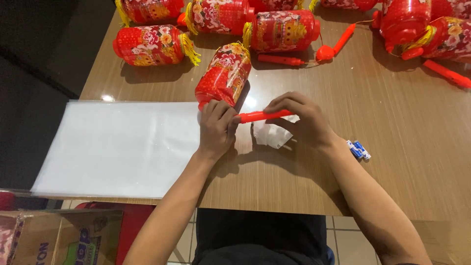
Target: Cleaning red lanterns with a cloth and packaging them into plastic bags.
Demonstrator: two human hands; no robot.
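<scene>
Hands pinch my red stick at both ends; the lantern at twelve o'clock could roll if I tug.

Both hands close together, left curled, right fingers pinched, forearms converging.

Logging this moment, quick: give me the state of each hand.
Left hand: fingers closed around one end of the red stick handle.
Right hand: fingers closed on the same handle's other end.
</scene>
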